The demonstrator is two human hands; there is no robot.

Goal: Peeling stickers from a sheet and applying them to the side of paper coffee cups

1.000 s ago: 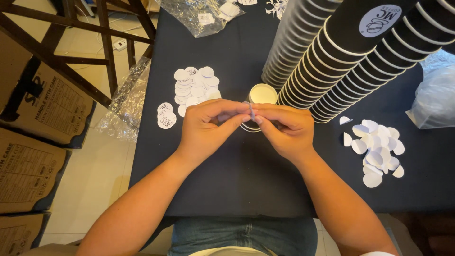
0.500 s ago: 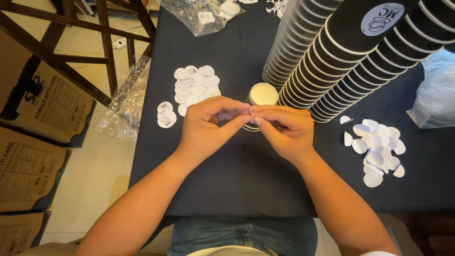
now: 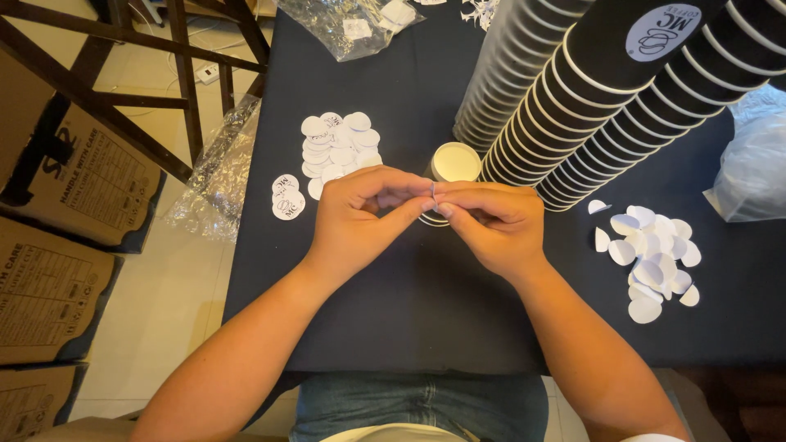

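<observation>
A single camera, worn on the person's head, looks almost straight down over the dark tabletop [image 3: 393,311]. It sits close: both forearms enter from the bottom edge, and the left hand [image 3: 360,217] and right hand [image 3: 495,225] meet near the centre. The lap shows at the bottom, the cup stacks [image 3: 589,98] slant in from the top right, and floor and boxes [image 3: 65,205] fill the left side.

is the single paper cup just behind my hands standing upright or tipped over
Upright. The paper cup shows its round open mouth and pale inside to the camera, standing on the dark table behind the left hand and right hand.
</observation>
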